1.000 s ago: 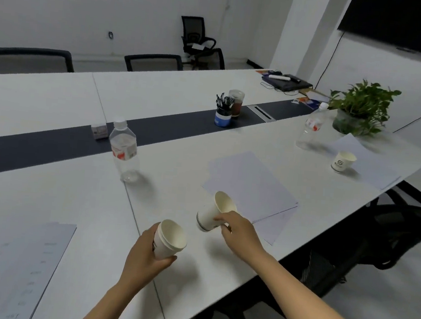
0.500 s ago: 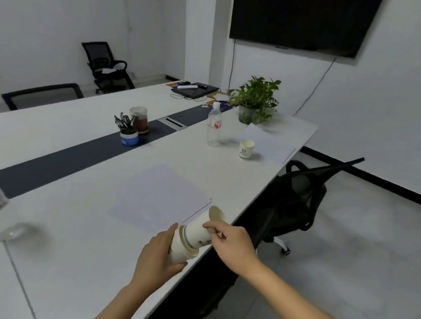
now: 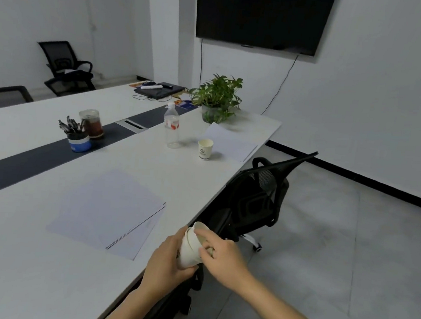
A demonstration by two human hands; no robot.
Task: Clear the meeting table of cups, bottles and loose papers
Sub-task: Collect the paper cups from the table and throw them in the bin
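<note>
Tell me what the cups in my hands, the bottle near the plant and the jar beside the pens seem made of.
Stacked cups: paper, matte off-white, with thin rolled rims. Bottle: clear, thin plastic, see-through, white cap and red label. Jar: likely glass, possibly clear plastic; glossy transparent wall showing brown liquid.
</note>
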